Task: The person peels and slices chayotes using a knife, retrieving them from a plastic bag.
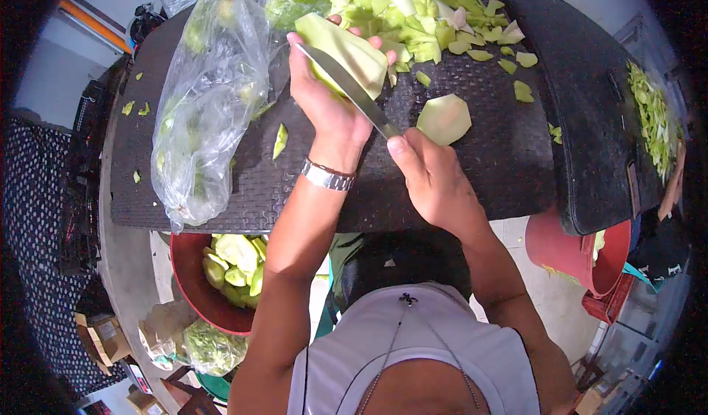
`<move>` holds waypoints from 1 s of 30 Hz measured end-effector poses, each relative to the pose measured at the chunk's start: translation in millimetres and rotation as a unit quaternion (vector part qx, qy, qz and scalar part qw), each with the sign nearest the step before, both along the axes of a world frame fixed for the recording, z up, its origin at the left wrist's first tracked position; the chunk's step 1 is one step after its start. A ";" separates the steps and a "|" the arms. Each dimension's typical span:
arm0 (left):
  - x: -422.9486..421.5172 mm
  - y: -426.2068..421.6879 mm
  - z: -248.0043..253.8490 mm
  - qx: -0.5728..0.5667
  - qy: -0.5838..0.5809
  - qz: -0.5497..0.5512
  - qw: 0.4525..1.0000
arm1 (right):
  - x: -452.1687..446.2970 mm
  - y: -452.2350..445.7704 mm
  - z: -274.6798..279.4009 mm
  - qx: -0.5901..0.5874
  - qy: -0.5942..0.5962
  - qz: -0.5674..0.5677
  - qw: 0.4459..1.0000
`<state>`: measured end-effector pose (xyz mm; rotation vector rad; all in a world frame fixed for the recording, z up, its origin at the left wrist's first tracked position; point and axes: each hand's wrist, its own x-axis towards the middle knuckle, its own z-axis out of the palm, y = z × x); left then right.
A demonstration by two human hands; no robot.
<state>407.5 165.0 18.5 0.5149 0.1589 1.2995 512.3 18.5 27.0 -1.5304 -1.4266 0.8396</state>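
Note:
My left hand (328, 109), with a metal watch on the wrist, cradles a peeled pale-green vegetable (346, 55) that looks like a chayote, fingers wrapped around its far side. In my right hand (435, 175) is a knife (346, 84), its handle mostly hidden in my fist. The blade lies along the near side of the vegetable, close to my left thumb. Just beyond my right hand, another peeled piece (445, 118) with a flat cut face rests on the dark textured table (295, 186).
A heap of green peelings (413, 16) spreads across the back. Left of my hands lies a clear plastic bag (214, 105) of green vegetables. A red bucket (188, 289) below holds peeled pieces; another red bucket (560, 249) stands right. More peelings (653, 120) lie on the adjoining black surface.

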 end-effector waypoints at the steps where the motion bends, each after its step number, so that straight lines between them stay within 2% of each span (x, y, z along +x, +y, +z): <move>1: -0.2 -0.1 0.1 0.001 -0.002 -0.001 1.000 | -0.5 -1.0 -0.3 -0.002 -0.007 -0.003 1.000; 9: 0.0 -1.9 1.7 -0.004 0.022 0.021 1.000 | -2.8 -0.1 -9.2 0.046 -0.018 -0.005 0.999; 24: 12.5 -22.5 5.4 -0.026 0.064 0.045 0.997 | -2.8 15.5 -10.4 -0.004 -0.010 -0.019 1.000; 27: 20.8 -28.7 -1.5 -0.039 0.041 0.015 0.998 | -2.3 27.4 -18.4 0.003 -0.012 -0.061 0.998; 30: 26.6 -31.7 -2.1 -0.032 0.068 0.041 0.996 | -0.7 35.6 -13.7 0.007 -0.014 -0.071 0.997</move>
